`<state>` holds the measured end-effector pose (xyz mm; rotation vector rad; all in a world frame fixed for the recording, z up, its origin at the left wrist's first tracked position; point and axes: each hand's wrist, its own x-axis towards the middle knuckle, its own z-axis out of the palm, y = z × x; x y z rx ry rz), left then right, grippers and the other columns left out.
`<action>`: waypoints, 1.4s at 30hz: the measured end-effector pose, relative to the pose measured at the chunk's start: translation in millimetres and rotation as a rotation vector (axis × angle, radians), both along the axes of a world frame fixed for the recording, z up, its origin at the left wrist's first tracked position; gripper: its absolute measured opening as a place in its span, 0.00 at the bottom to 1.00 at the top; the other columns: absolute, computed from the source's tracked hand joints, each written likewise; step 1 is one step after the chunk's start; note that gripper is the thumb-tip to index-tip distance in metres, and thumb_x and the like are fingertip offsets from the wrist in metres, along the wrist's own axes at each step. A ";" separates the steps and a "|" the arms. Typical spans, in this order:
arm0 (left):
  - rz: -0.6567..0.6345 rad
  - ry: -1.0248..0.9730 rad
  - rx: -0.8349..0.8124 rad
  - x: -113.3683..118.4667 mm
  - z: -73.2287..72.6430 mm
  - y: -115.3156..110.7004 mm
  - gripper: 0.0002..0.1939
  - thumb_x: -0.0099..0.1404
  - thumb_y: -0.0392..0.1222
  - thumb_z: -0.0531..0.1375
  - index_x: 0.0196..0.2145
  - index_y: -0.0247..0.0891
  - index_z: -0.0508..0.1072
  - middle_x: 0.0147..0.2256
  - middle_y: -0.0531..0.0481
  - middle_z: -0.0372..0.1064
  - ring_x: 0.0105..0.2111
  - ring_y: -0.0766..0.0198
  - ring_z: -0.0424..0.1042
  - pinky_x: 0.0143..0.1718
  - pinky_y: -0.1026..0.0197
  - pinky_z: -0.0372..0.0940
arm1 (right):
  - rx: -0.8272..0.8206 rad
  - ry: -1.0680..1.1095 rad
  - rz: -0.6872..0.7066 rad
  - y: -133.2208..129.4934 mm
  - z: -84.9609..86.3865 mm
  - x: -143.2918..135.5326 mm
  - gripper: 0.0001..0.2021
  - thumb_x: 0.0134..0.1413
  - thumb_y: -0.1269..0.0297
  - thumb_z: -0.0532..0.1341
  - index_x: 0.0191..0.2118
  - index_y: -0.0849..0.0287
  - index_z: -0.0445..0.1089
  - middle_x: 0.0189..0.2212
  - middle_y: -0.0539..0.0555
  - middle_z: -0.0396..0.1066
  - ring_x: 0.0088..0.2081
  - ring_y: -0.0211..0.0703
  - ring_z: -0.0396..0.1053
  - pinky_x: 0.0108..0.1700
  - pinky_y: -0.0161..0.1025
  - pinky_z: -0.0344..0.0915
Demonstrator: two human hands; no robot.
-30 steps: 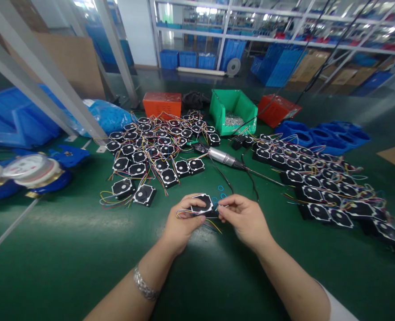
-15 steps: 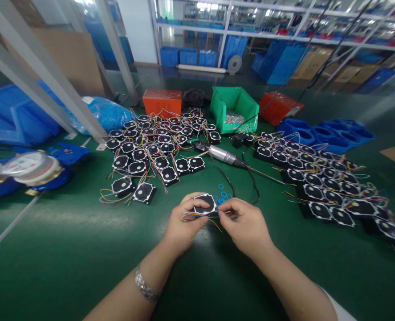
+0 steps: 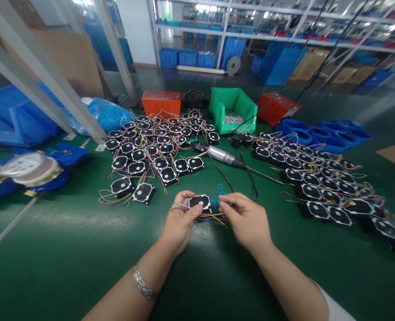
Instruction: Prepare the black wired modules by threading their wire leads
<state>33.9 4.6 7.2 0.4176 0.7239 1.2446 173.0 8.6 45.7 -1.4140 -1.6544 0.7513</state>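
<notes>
My left hand (image 3: 181,220) holds a black square module (image 3: 200,202) with a white-edged top, its thumb on the top face. Coloured wires (image 3: 213,218) from the module trail toward my right hand. Just right of the module, my right hand (image 3: 247,218) is closed in a pinch; whatever is between its fingertips is too small to make out. Small blue rings (image 3: 220,186) lie on the green table behind the fingertips. Farther back lies a silver electric screwdriver (image 3: 222,155) with a black cable.
Many similar wired modules lie at the back left (image 3: 139,155) and in rows at the right (image 3: 312,178). Behind them stand a green bin (image 3: 219,109) of small metal parts and two orange boxes (image 3: 161,103). Round meters (image 3: 26,167) sit at the left.
The module has shifted slightly left and turned in my left hand, and the thumb now rests on its top. My right hand's fingertips have come away from the module's edge.
</notes>
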 end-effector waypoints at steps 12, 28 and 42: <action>-0.154 -0.084 -0.004 -0.9 4.5 -1.0 0.19 0.43 0.32 0.64 0.35 0.37 0.65 0.29 0.53 0.66 0.29 0.69 0.65 0.32 0.66 0.59 | -0.128 0.035 -0.026 4.8 1.1 6.8 0.08 0.43 0.62 0.58 0.27 0.62 0.69 0.24 0.52 0.67 0.25 0.38 0.64 0.28 0.34 0.62; -0.110 -0.112 -0.060 -2.2 3.4 0.4 0.24 0.45 0.31 0.63 0.42 0.35 0.65 0.33 0.49 0.67 0.32 0.67 0.67 0.35 0.65 0.61 | -0.178 0.015 -0.057 10.1 6.4 16.9 0.09 0.46 0.61 0.57 0.28 0.64 0.66 0.17 0.49 0.64 0.15 0.33 0.60 0.17 0.28 0.58; -0.218 0.066 -0.107 -1.9 0.8 -2.2 0.19 0.39 0.37 0.68 0.30 0.32 0.67 0.20 0.54 0.66 0.20 0.72 0.64 0.24 0.68 0.59 | 0.045 -0.194 0.073 3.9 6.4 18.1 0.06 0.51 0.65 0.56 0.28 0.59 0.68 0.25 0.48 0.69 0.28 0.37 0.67 0.32 0.32 0.62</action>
